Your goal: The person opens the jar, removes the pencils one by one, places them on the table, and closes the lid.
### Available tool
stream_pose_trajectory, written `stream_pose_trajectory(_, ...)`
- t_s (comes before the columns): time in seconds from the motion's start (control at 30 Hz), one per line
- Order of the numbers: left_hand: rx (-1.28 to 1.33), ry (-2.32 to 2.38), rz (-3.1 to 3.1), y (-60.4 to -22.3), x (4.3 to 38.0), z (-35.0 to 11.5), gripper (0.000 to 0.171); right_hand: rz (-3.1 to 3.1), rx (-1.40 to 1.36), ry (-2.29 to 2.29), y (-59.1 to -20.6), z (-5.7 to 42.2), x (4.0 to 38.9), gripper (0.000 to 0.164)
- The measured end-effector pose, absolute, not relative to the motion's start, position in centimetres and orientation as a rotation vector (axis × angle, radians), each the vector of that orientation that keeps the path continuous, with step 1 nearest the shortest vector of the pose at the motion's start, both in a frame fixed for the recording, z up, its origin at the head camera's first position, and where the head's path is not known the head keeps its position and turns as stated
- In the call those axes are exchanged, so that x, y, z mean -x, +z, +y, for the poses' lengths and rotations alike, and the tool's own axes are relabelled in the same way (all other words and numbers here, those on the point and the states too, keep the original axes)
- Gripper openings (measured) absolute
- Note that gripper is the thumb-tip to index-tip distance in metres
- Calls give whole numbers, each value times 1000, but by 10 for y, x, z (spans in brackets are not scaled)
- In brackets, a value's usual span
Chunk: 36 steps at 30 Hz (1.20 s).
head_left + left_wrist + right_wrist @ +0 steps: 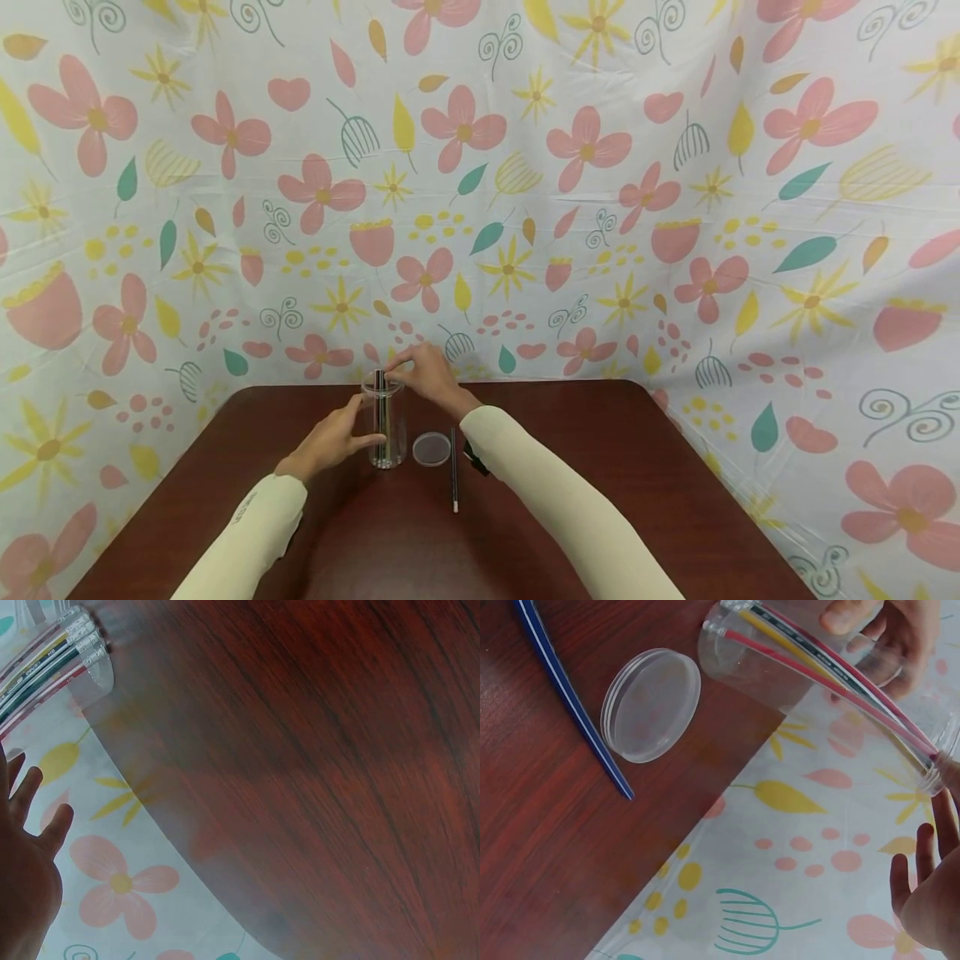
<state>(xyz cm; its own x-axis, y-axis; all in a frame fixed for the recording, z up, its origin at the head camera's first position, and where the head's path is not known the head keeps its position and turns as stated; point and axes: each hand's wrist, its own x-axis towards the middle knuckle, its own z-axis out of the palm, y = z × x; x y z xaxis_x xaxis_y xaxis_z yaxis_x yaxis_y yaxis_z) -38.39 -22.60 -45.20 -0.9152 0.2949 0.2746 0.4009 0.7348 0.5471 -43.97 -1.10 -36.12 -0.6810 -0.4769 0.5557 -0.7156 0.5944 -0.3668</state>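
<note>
A clear cylindrical jar [398,433] with several pencils [383,417] inside stands near the table's far edge. My left hand [330,442] holds its side, thumb across the front and fingers toward the back. At the jar's mouth, my right hand [426,372] pinches the upper ends of pencils. In the right wrist view, the pencils [810,664] lean inside the jar, red, yellow and dark ones among them, and the right fingertips meet their ends at the rim. How many are pinched is unclear. The left wrist view shows white lettering on the pencils [49,664] near the jar's base.
Right of the jar lies a round clear lid [432,449]. Beside the lid, a dark blue pencil [454,475] with a white end lies on the table, close to the right sleeve. A flowered curtain [480,208] hangs behind the dark red-brown wooden table [375,542].
</note>
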Motion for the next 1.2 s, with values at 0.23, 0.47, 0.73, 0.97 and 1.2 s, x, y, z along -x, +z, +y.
stream_pose_trajectory(0.23, 542, -938, -2770, -452, 383, -225, 81, -2500, -1016, 792, -357, -10, 439, 14)
stream_pose_trajectory(0.47, 556, -955, -2771, -453, 386, -225, 81, -2488, -1006, 773, -360, -9, 440, 13)
stream_pose_trajectory(0.73, 542, -947, -2775, -453, 385, -226, 82, -2429, -982, 760, -364, -10, 441, 12)
stream_pose_trajectory(0.97, 538, -940, -2779, -453, 385, -226, 82, -2418, -957, 714, -364, -11, 441, 11)
stream_pose_trajectory(1.2, 537, -951, -2776, -454, 385, -227, 82, -2480, -957, 651, -362, -13, 441, 14)
